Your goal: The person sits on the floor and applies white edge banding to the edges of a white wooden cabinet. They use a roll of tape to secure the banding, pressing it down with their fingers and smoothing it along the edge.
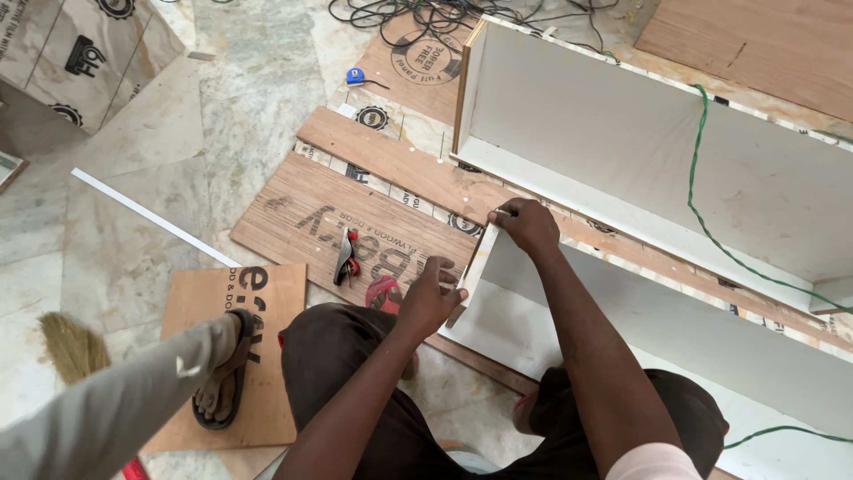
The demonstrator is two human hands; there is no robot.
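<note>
Round label: I see a black ring stamp on the plywood sheet [418, 67], top centre.
Left hand [428, 298]: fingers curled, gripping the white panel's edge [475, 262].
Right hand [526, 227]: closed, pinching the same panel's top corner.

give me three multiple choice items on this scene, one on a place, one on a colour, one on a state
1. Where do the red-handled pliers lie?
A. on the brown plywood sheet
B. inside the white cabinet box
C. on the straw broom

2. What colour is the cord draped over the white cabinet box?
A. red
B. green
C. yellow

3. What are the two hands doing?
A. both resting on the floor
B. both gripping the end of a white board panel
C. both holding the blue tape measure

Answers:
1. A, the pliers rest on the printed plywood, left of the left hand.
2. B, a green line runs down the box wall.
3. B, the left hand and the right hand close on the panel's end edge.
</note>
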